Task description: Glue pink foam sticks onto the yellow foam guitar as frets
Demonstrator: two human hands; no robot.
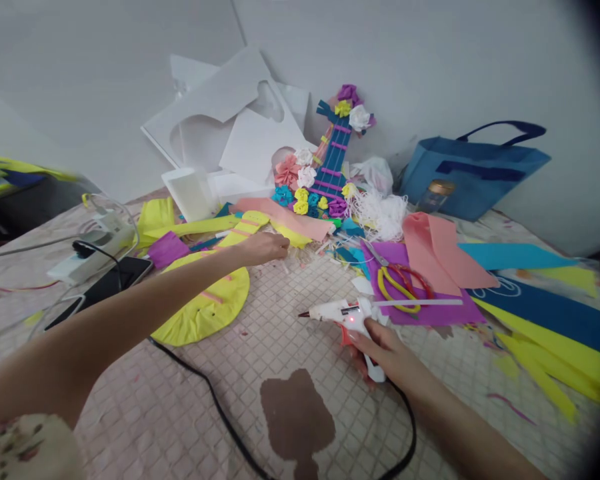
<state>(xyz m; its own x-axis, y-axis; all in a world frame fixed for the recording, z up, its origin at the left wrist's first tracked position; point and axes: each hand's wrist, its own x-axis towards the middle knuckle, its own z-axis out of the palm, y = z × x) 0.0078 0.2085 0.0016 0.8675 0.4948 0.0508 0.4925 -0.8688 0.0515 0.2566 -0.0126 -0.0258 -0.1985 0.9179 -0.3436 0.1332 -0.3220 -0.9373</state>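
My right hand (380, 350) is wrapped round the handle of a white glue gun (343, 311). Its nozzle points left, a small red light glows on its side, and a long glue stick sticks out of the back. My left hand (265, 248) reaches over a yellow guitar-shaped craft piece (205, 317) with pink strips. Its fingers are curled together near small scraps; whatever they may pinch is too small to make out. My left forearm covers part of the yellow piece.
A flower-covered blue guitar craft (333, 160) leans at the back before white cut-out boards (215, 93). Scissors (380, 257) lie on purple sheet at right, near coloured strips and a blue bag (480, 180). At left are a power strip (93, 243) and phone (135, 270). A black cord (215, 400) crosses the front.
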